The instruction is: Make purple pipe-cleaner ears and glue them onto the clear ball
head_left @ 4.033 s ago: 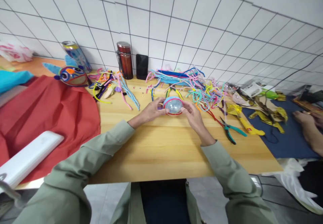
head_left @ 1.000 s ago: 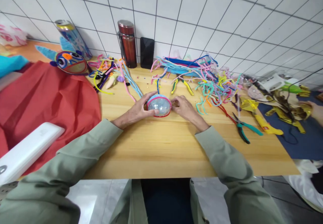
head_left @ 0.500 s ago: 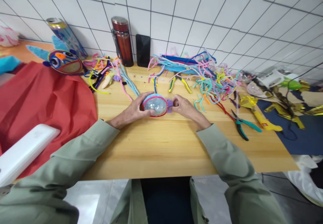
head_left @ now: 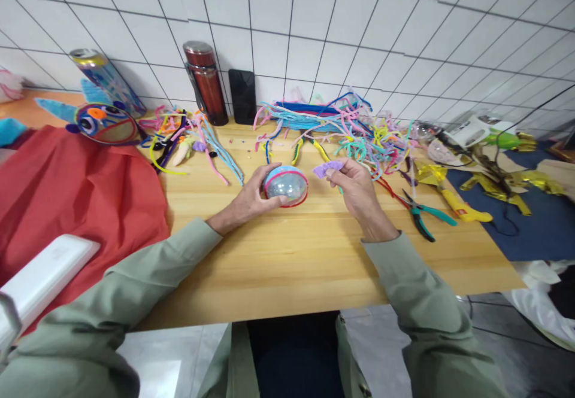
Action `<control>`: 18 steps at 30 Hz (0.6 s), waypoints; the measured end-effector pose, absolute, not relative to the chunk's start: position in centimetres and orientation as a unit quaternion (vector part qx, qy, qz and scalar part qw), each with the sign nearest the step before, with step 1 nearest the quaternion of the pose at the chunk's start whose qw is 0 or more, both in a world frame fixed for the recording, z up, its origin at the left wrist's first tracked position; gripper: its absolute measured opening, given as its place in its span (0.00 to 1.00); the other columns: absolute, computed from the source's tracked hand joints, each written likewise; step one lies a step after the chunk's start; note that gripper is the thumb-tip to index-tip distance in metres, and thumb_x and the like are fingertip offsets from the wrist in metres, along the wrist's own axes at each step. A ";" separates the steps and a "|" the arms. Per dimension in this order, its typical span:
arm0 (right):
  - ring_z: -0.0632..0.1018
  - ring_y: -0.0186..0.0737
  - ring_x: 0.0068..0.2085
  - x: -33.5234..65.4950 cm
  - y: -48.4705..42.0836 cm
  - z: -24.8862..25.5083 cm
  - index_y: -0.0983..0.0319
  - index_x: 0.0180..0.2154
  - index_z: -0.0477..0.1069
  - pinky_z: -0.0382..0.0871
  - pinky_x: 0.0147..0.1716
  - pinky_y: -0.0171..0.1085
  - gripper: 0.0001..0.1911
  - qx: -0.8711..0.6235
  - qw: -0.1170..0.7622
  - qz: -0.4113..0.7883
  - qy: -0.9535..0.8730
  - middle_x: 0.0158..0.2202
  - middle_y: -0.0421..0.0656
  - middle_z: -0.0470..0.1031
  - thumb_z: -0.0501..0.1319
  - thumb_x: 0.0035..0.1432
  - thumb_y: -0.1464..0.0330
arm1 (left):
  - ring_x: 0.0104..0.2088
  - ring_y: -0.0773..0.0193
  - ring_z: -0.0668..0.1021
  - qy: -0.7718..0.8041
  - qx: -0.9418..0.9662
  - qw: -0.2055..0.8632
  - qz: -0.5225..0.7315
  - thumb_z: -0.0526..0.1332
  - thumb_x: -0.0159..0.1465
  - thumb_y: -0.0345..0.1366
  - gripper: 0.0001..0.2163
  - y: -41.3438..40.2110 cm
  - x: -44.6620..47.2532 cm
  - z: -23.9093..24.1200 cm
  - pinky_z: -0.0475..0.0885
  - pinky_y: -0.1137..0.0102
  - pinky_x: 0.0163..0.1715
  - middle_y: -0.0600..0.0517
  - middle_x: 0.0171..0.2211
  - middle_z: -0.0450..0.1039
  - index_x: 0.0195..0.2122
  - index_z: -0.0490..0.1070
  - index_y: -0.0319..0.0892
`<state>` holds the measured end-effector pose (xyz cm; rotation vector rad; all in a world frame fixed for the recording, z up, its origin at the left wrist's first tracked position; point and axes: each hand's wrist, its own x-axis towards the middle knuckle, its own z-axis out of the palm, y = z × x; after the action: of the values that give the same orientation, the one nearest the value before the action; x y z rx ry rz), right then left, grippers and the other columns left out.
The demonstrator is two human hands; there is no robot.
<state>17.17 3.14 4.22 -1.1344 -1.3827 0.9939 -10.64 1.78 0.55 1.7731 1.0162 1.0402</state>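
Note:
My left hand [head_left: 256,197] grips a clear plastic dome [head_left: 291,188] from its left side, thumb in front and fingers behind. Red trim circles the dome, and light blue fuzzy material covers its upper back. To the right, my right hand [head_left: 358,191] pinches a flat purple fuzzy piece [head_left: 327,169] between thumb and fingers. A gap separates the purple piece from the dome. Behind the dome stand the yellow and dark handles of pliers [head_left: 320,150], partly under a heap of pipe cleaners [head_left: 309,117].
Teal-handled pliers [head_left: 424,213] and a yellow glue gun [head_left: 465,206] lie on the right. A red thermos [head_left: 205,84] and black phone [head_left: 242,97] stand by the tiled wall. Red cloth [head_left: 112,188], a white power bank [head_left: 54,275] and a decorated bird-like piece [head_left: 105,124] are left.
My right hand has moved right and up, taking the purple piece away from the dome's right edge. The left hand still holds the dome. The view has shifted slightly.

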 end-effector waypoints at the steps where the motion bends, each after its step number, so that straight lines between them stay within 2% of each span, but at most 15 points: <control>1: 0.81 0.42 0.36 16.9 2.9 4.5 0.55 0.35 0.75 0.77 0.38 0.42 0.10 -0.468 0.537 0.398 -0.579 0.36 0.41 0.84 0.72 0.55 0.59 | 0.67 0.42 0.75 0.391 0.711 0.409 0.417 0.75 0.60 0.54 0.42 2.0 -10.1 0.4 0.70 0.48 0.71 0.39 0.68 0.69 0.71 0.65 0.45; 5: 0.83 0.45 0.40 16.2 2.3 4.8 0.54 0.36 0.75 0.80 0.47 0.47 0.11 -0.459 0.536 0.370 -0.604 0.37 0.40 0.84 0.71 0.58 0.57 | 0.67 0.41 0.75 0.357 0.730 0.411 0.413 0.75 0.60 0.54 0.42 2.8 -8.5 -0.2 0.70 0.47 0.71 0.38 0.67 0.70 0.71 0.65 0.43; 12: 0.84 0.45 0.40 16.3 2.0 4.2 0.55 0.35 0.77 0.78 0.45 0.47 0.10 -0.456 0.516 0.362 -0.629 0.37 0.41 0.85 0.72 0.60 0.58 | 0.69 0.40 0.75 0.338 0.722 0.445 0.407 0.75 0.61 0.56 0.44 2.8 -8.5 -0.8 0.70 0.47 0.71 0.36 0.70 0.68 0.73 0.63 0.44; 18: 0.83 0.45 0.38 16.3 1.9 3.6 0.56 0.35 0.77 0.80 0.45 0.48 0.14 -0.475 0.499 0.364 -0.627 0.36 0.41 0.84 0.73 0.60 0.54 | 0.70 0.39 0.74 0.337 0.717 0.461 0.399 0.75 0.62 0.55 0.44 2.5 -8.6 -0.4 0.69 0.47 0.72 0.34 0.71 0.67 0.73 0.61 0.41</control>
<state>16.26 1.90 3.56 -1.1481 -1.5168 0.8816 -8.58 2.53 -0.37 1.7654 0.8282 0.9827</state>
